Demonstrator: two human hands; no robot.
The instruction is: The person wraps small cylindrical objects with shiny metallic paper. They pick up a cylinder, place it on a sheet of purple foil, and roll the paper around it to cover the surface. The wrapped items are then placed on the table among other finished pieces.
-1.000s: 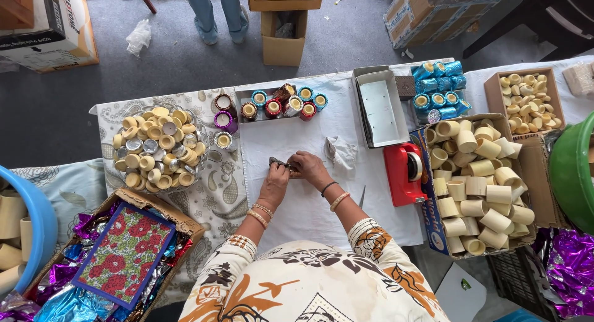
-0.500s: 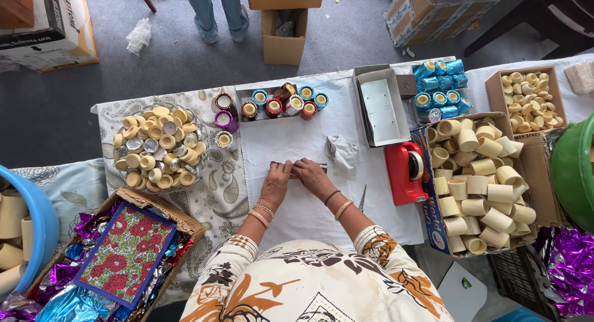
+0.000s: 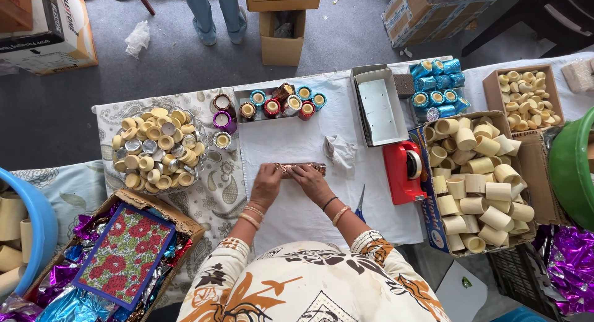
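The copper foil strip [image 3: 301, 168] lies flat on the white cloth [image 3: 291, 214] in the middle of the table, and both hands press on it. Far left sits a blue tub [image 3: 34, 220], then a cardboard box [image 3: 162, 206] full of shiny wrappers with a flowery board on top. Behind it a glass bowl [image 3: 120, 173] holds cream-coloured caps. The left hand [image 3: 266, 184] rests its fingers on the strip's left end, pinching it. The right hand [image 3: 311, 183] holds down the middle and right part. Next come blue scissors [image 3: 360, 204], a red tape holder [image 3: 403, 171], and a box of cream cups [image 3: 479, 189]. A green tub [image 3: 569, 167] sits far right.
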